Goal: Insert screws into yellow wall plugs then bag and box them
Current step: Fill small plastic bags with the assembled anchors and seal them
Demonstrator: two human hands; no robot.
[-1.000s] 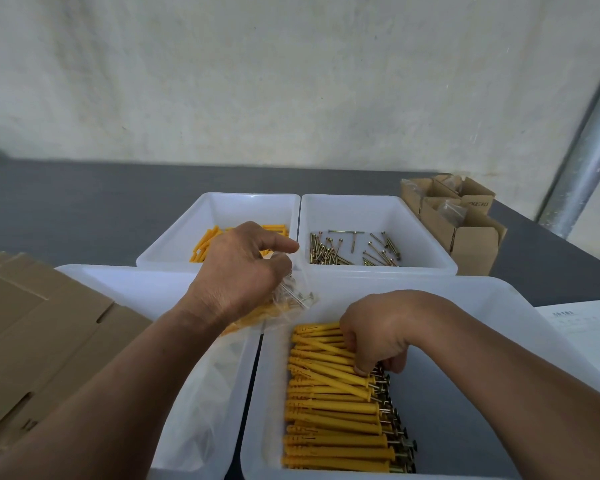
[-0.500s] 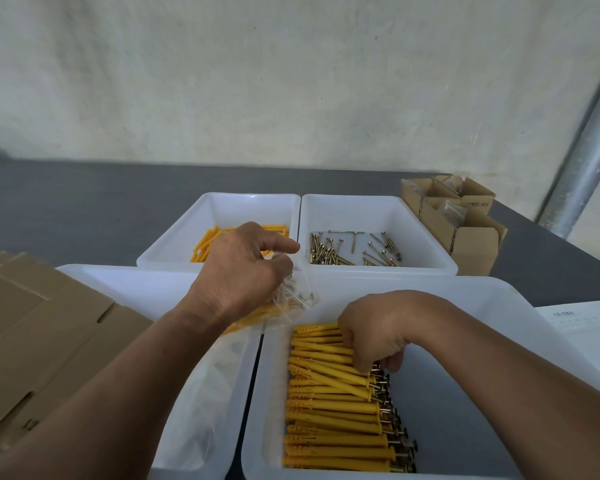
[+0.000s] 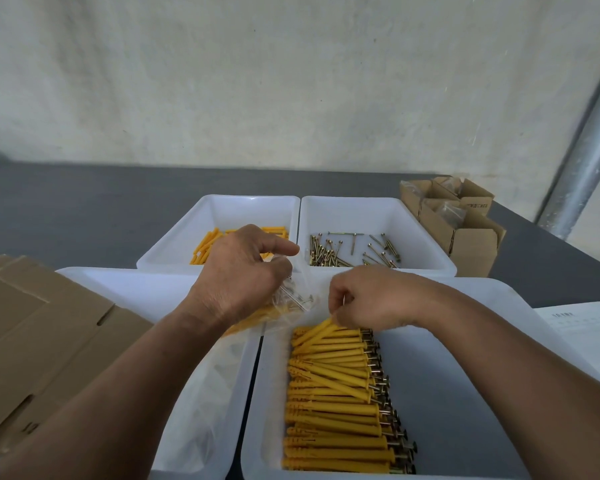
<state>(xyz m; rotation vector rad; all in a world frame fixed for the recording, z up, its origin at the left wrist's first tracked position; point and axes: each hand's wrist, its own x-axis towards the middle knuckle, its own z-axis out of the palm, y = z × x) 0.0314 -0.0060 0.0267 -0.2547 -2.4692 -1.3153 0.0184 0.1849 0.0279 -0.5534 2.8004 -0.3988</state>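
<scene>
Head view, middle of the frame: why does the left hand (image 3: 243, 271) hold that clear bag (image 3: 291, 306) just beside the near right tray (image 3: 465, 410)?
— I think to keep the trip short. Its fingers curl round the bag's mouth, index finger straighter, and the film sags with several screwed plugs already inside.
— And the right hand (image 3: 371, 299)?
— It pinches the ribbed tip of one assembled plug (image 3: 316, 332) between thumb and fingers, tilting it up off the row of assembled plugs (image 3: 336, 403). They lie side by side, flat screw heads all pointing right, probably so they can be picked one at a time.
— What are they like?
— Matte yellow plastic, long and slim, with split finned ends and dull metal heads. The bag is thin, crinkly and glossy.
— Supplies?
— Upper centre: loose yellow plugs (image 3: 205, 247) in one smooth white tray (image 3: 222, 202), brassy screws (image 3: 333, 252) in its neighbour (image 3: 378, 209). More bags (image 3: 215, 393) fill the near left tray (image 3: 136, 282).
— Boxing?
— Open cardboard boxes (image 3: 465, 237) wait upper right; flat cardboard (image 3: 32, 323) lies at the left edge.
</scene>
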